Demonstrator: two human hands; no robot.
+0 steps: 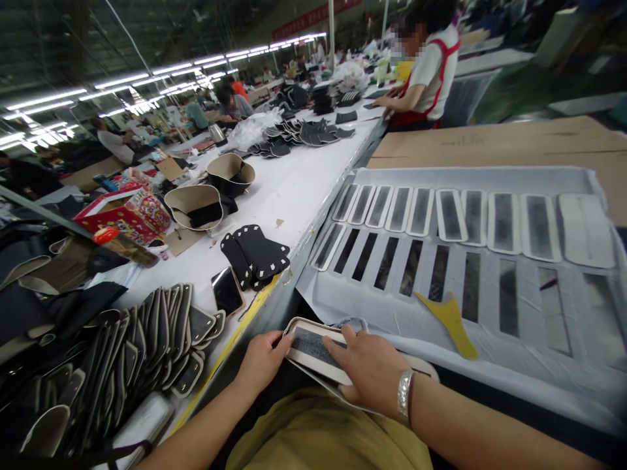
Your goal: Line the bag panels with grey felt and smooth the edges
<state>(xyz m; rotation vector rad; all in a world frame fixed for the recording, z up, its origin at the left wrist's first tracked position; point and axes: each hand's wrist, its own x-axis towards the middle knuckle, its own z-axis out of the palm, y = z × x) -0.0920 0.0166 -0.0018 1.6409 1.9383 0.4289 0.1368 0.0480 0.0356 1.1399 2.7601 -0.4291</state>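
Down at six o'clock, both hands grip one pale padded piece point(313, 347) with a dark centre. The left hand point(264, 360) pinches its nine o'clock end, and the right hand point(372, 369) is curled over its three o'clock side. At one o'clock lies a yellow template point(450, 321) on a white sheet point(514, 378) holding rows of like pieces. A phone point(228, 290) rests at ten o'clock.

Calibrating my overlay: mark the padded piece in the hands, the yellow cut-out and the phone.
padded piece point(313, 346), head view, on its grey middle panel.
yellow cut-out point(451, 320), head view, on its broad middle.
phone point(228, 290), head view, on the middle of its dark screen.
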